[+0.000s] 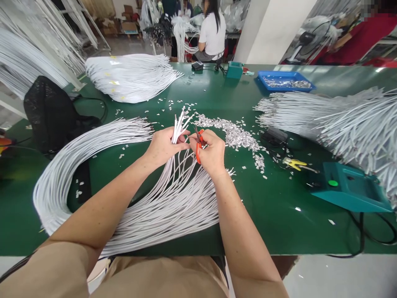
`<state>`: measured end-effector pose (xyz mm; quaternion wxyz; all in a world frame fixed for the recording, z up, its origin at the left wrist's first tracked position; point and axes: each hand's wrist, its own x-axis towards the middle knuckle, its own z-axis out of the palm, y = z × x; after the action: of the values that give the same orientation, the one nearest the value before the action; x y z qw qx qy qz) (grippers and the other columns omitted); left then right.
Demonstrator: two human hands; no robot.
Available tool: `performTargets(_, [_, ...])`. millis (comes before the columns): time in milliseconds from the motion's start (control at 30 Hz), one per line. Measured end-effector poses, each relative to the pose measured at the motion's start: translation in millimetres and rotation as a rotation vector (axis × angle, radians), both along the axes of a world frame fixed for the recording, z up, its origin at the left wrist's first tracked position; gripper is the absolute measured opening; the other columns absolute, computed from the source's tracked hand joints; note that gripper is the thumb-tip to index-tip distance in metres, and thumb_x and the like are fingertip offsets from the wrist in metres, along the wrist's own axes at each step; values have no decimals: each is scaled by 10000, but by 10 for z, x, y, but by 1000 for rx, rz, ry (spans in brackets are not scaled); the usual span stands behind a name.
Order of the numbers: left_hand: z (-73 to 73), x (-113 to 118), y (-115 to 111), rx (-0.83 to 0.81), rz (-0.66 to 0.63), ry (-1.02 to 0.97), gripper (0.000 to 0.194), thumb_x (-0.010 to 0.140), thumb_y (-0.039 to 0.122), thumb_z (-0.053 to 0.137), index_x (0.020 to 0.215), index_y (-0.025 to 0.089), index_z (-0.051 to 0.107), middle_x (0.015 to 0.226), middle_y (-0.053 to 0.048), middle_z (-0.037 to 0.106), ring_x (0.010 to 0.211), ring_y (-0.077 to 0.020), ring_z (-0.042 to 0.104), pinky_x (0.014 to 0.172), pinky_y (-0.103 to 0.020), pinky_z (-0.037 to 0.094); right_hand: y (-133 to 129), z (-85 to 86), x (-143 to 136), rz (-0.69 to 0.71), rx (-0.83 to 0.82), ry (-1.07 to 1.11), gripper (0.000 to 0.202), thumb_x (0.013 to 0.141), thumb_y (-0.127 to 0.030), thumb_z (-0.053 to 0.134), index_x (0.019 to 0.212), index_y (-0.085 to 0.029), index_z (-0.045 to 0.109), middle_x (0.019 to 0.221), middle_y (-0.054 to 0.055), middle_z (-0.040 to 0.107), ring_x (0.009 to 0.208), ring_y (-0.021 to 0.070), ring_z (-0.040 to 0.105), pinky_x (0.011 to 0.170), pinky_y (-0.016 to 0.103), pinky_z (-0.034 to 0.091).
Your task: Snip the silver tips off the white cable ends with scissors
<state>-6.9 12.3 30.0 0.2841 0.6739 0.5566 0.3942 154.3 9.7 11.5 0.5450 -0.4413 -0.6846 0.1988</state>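
A small bunch of white cable ends [179,127] sticks up out of my left hand [164,145], whose fingers are closed around it. My right hand [212,153] grips orange-handled scissors [199,154] close beside that bunch, their dark blades pointing up and away from me. Below both hands spreads the long bundle of white cables [167,211], curving round at the left so that its other ends lie beyond my left wrist. Just past my right hand lies a scatter of small silvery-white pieces [235,131]. Whether the blades touch a cable I cannot tell.
Another cable bundle [127,78] lies at the back left, more cables [310,111] at the right. A teal device [350,186], yellow-handled pliers [294,164], a blue tray [285,87] and a black bag [49,116] are on the green table [263,231]. Two people sit beyond.
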Motion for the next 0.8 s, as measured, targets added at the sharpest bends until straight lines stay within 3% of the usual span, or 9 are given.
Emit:
performTargets(133, [-3,-19,16,-22,-1,-38,440,636,338,802,1046,189,741,812,-8,677,687,-143,590,707,-302,464,4,51,32,41,-193,200,108,773,-259,626,697,-203,680,706,-16,598,645,117,516,647,270,426])
performTargets(367, [-11,-80,49,-91,-34,-139,432,710,329,747,1129,225,729,871,-19,671,728,-143,590,746,-319,473,120,-73,102,-12,-361,208,150,739,-314,652,777,-213,755,802,12,704,734,160,604,744,316,463])
performTargets(567, [-22,-88,56,-211,-165,-403,449,718,319,760,1145,189,712,797,-17,634,694,-134,598,683,-298,492,72,-17,47,125,-490,394,174,720,-312,695,843,-225,783,766,0,674,675,131,550,705,304,446])
performTargets(800, [-11,-84,44,-244,-285,-443,400,751,283,738,1139,188,707,782,-21,658,678,-127,601,669,-283,488,11,58,25,321,-508,513,190,746,-292,699,909,-251,787,709,-30,613,661,109,491,724,303,421])
